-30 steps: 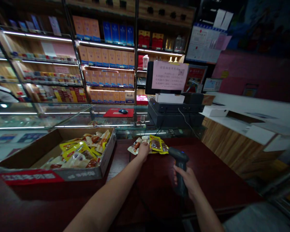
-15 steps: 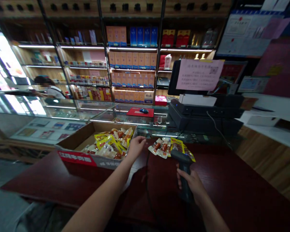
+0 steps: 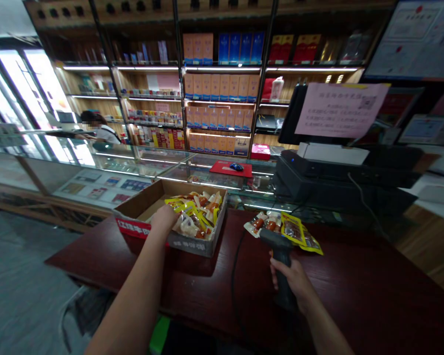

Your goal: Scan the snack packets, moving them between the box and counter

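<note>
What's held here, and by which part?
The right hand grips a barcode scanner by its handle; whether the left hand, at the cardboard box, holds anything cannot be told.

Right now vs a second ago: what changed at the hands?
The left hand has come off the snack packets and moved left to the cardboard box, reaching in over its near left side. The right hand still grips the handheld barcode scanner. The packets stay on the counter.
</note>
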{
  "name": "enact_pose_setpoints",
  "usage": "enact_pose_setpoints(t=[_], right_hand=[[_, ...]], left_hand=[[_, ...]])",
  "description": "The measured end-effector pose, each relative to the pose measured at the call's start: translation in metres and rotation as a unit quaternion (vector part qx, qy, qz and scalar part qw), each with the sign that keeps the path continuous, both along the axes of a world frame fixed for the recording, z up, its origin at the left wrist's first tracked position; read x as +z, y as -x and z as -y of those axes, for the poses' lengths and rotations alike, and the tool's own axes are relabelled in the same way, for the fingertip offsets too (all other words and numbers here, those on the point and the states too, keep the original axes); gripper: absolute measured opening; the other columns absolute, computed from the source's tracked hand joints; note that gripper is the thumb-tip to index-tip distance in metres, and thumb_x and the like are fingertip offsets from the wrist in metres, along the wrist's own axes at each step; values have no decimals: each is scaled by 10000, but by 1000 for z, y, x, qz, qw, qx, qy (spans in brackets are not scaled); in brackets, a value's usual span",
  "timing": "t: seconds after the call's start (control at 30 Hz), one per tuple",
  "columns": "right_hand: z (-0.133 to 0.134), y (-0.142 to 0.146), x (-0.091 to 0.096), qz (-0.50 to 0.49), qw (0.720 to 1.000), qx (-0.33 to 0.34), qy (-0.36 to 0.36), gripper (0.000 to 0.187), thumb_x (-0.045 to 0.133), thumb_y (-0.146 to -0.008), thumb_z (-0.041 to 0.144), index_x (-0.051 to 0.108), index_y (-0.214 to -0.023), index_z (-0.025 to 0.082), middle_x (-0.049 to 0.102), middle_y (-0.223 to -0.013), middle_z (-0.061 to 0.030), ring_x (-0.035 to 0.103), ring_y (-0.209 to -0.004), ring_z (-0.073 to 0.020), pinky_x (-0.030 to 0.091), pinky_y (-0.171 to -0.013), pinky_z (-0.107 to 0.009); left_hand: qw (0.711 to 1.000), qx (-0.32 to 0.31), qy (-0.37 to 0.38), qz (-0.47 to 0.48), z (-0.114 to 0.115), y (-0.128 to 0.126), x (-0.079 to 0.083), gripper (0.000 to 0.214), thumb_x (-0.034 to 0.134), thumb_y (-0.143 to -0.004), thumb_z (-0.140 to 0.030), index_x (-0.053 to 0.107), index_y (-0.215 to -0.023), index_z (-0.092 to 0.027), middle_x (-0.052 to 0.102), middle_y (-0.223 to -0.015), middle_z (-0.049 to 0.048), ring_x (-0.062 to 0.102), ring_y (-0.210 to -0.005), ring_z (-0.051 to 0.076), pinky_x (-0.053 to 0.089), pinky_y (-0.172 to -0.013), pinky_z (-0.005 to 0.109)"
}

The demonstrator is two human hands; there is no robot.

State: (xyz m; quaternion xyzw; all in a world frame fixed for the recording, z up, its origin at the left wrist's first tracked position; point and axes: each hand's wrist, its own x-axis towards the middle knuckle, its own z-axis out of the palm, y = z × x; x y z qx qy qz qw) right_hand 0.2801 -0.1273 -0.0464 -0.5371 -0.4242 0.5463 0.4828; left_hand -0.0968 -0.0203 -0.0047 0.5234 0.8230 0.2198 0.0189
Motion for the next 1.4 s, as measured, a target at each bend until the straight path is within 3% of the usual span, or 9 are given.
enact_pose_setpoints(t=[0.1, 0.2, 0.37, 0.43, 0.53, 0.83, 1.03, 1.2, 1.4], right_hand=[[1, 2, 1, 1, 1000, -3, -2, 399, 686, -629, 394, 522, -913, 167, 543, -490, 67, 493, -359, -106, 410, -325, -217], [2, 3, 1, 2, 1000, -13, -1, 380, 677, -640, 372, 516, -919, 170, 546, -492, 68, 495, -358, -103, 410, -329, -213], [3, 3, 0, -2, 1000, -18, 2, 391, 685, -628, 364, 522, -922, 165, 550, -489, 64, 500, -356, -107, 409, -330, -214], [3, 3, -1, -4, 1000, -17, 2, 398, 691, -622, 366, 525, -921, 162, 551, -488, 62, 502, -357, -111, 413, -333, -220], [2, 2, -3, -9, 1000, -20, 0, 403, 696, -618, 366, 526, -919, 160, 552, -489, 60, 498, -356, -113, 416, -331, -226], [2, -5, -4, -32, 998, -46, -5, 382, 719, -596, 370, 553, -876, 170, 548, -484, 60, 497, -348, -111, 408, -334, -222], [2, -9, -5, -26, 997, -70, -15, 393, 716, -593, 381, 551, -874, 161, 541, -478, 61, 483, -345, -105, 410, -327, -224], [11, -9, 6, 0, 998, -57, -11, 388, 682, -626, 369, 525, -916, 164, 538, -498, 67, 494, -369, -104, 417, -343, -220], [24, -6, 14, 117, 991, 42, 49, 309, 638, -647, 357, 503, -867, 186, 536, -494, 72, 509, -361, -113, 405, -333, -214]], left_hand=[[997, 12, -56, 47, -3, 0, 2, 173, 596, -683, -329, 595, -730, -162, 657, -801, 126, 615, -813, 277, 450, -692, 337], [961, 27, -233, 149, -5, -5, 9, 108, 537, -732, -280, 536, -740, -172, 595, -714, 49, 580, -727, 197, 436, -670, 291], [781, 14, -481, 397, -8, -36, 24, 94, 497, -766, -246, 438, -802, -182, 492, -671, -37, 495, -589, 99, 410, -602, 223], [710, -15, -493, 503, -10, -59, 29, 80, 458, -787, -239, 401, -816, -190, 467, -641, -60, 445, -499, 75, 390, -541, 205], [666, -68, -461, 583, -9, -95, 33, 75, 439, -801, -235, 377, -819, -197, 456, -615, -71, 409, -447, 67, 365, -496, 195], [783, -201, -452, 377, 37, -179, 56, 69, 456, -841, -265, 444, -857, -199, 488, -729, -22, 493, -645, 106, 389, -609, 215], [878, -229, -208, 366, 4, -209, -6, 32, 478, -790, -163, 462, -778, -188, 503, -638, -15, 513, -614, 139, 389, -591, 245], [849, -142, -147, 486, -26, -207, -65, 47, 475, -774, -141, 452, -749, -174, 535, -627, -11, 552, -617, 136, 427, -599, 245], [772, -96, -134, 614, -35, -207, -89, 30, 461, -769, -160, 456, -739, -163, 534, -580, -25, 556, -536, 132, 448, -542, 256]])
